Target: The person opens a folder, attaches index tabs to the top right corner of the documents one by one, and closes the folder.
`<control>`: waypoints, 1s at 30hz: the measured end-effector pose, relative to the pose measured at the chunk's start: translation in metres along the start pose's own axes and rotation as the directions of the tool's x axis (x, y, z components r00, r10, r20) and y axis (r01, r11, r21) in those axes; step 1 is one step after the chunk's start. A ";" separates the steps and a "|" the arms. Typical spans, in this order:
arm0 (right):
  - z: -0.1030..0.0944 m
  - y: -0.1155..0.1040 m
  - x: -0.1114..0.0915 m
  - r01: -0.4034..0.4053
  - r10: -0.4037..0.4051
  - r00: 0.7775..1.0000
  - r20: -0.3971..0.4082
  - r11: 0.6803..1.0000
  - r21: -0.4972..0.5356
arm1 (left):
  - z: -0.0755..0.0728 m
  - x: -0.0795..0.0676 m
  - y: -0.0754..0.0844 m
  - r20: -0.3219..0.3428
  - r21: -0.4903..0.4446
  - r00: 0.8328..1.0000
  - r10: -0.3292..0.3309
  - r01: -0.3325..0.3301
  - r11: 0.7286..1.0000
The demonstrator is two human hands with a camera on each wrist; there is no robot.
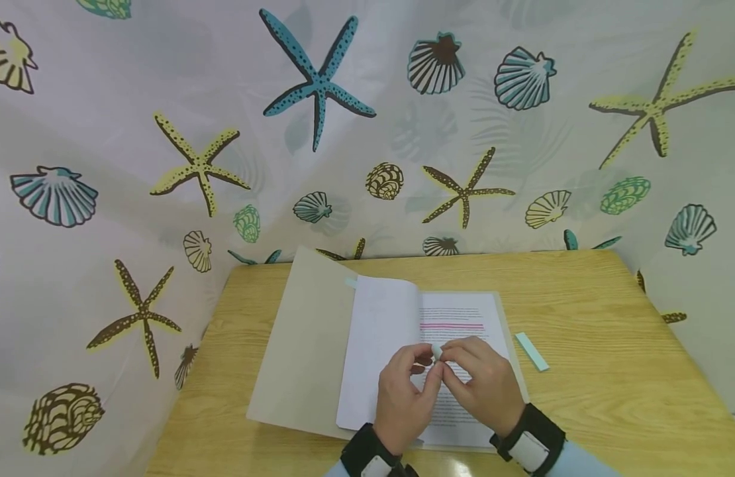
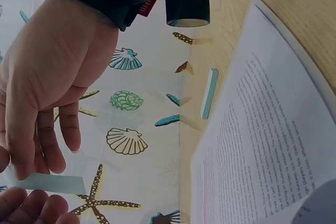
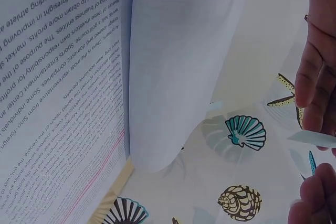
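Observation:
In the head view my left hand (image 1: 403, 391) and right hand (image 1: 487, 387) meet over the open document folder, fingertips almost touching. Between them both hands pinch a small pale green sticky tab (image 1: 437, 352). The left wrist view shows this tab as a flat strip (image 2: 58, 183) held up above the page. Below it lies the printed right-hand page (image 1: 457, 315), with pink lines drawn across its text. A turned stack of pages (image 1: 373, 344) curls up on the left.
A pad of pale green sticky tabs (image 1: 532, 351) lies on the wooden table (image 1: 606, 391), right of the folder. Another tab (image 1: 351, 283) sticks out at the turned pages' top left. The folder's cover (image 1: 302, 358) lies opened leftward. A shell-patterned cloth (image 1: 367, 139) hangs behind.

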State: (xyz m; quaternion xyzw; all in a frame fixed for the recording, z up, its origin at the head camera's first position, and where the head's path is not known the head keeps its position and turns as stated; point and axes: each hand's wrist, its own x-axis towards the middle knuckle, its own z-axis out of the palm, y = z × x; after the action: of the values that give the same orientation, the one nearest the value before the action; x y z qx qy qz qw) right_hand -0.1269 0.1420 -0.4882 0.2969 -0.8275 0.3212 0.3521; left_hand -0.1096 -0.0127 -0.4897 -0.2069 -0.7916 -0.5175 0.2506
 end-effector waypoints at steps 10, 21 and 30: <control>-0.001 0.001 -0.001 -0.019 0.010 0.997 0.075 0.993 0.119 | -0.003 0.003 0.001 0.075 -0.236 0.988 -0.136 0.150 0.960; -0.005 0.001 -0.001 -0.342 0.197 0.927 0.318 0.792 0.505 | -0.005 0.004 0.007 0.057 -0.182 0.987 -0.151 0.159 0.970; -0.015 0.005 0.003 -0.658 0.228 0.753 0.618 0.213 0.723 | -0.004 0.001 -0.002 0.076 -0.266 0.997 -0.008 0.028 0.963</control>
State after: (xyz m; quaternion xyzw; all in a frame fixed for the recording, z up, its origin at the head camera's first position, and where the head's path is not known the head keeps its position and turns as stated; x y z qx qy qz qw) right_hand -0.1267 0.1555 -0.4798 0.2385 -0.6013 0.7470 -0.1537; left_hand -0.1111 -0.0168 -0.4892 -0.2506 -0.7252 -0.6137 0.1859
